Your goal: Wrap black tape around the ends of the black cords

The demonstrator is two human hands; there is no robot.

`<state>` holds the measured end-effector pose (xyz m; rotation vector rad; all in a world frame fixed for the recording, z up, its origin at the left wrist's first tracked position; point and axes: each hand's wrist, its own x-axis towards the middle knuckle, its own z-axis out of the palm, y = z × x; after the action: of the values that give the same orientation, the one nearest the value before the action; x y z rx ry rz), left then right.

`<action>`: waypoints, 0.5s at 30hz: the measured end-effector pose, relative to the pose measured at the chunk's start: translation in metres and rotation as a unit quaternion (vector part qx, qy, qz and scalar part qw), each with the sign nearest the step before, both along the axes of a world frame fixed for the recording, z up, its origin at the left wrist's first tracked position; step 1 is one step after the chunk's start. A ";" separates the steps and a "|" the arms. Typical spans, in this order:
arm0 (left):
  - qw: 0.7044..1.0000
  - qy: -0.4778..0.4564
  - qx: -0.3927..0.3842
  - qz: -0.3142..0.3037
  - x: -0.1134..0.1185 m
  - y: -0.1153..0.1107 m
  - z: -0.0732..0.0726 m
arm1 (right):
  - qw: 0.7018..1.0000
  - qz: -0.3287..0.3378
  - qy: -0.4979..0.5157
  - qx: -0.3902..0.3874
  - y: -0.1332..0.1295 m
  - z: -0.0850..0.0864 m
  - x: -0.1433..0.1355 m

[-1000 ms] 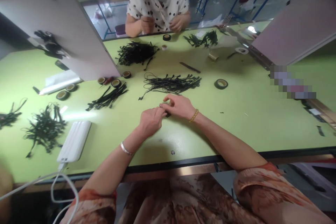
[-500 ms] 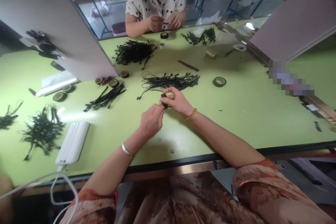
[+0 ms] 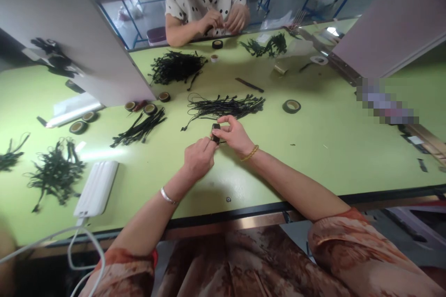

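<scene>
Green table [image 3: 334,158]: pretty much everything was on it, with the grip just above it around the middle
Person opposite [image 3: 205,2]: sat well beyond the grip, polka-dot top, both hands together
Black cable bunch [image 3: 226,106]: lay spread out just past the grip, plugs mostly off to the right
White power bank [image 3: 96,189]: well left of the grip and closer to the near edge, white cord plugged in
Right hand [image 3: 235,135]: thumb and finger closed on a small dark piece [image 3: 215,132], no real gap
Left hand [image 3: 199,157]: fingers curled in tight, pinching that piece's near end, exact contact hidden tbh
Black tape roll [image 3: 291,106]: flat, right of the grip and a bit further off
Small dark piece: right in the grip, stood up between both hands' fingertips
</scene>
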<state>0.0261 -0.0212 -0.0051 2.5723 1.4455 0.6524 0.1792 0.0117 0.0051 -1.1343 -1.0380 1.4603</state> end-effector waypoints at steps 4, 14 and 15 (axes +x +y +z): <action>0.998 -0.025 -0.051 0.034 0.003 0.000 0.000 | 0.998 -0.031 0.049 0.022 -0.003 0.005 0.000; 0.893 -0.334 -0.277 0.121 -0.002 0.013 -0.006 | 0.990 -0.009 0.026 0.137 -0.013 0.014 0.004; 0.858 -0.387 -0.314 0.127 -0.002 0.015 -0.006 | 0.988 0.009 0.000 0.154 -0.014 0.013 0.006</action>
<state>0.0237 -0.0063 -0.0110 1.3829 1.3745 0.9085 0.1848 -0.0019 0.0186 -0.9042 -1.2295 1.2601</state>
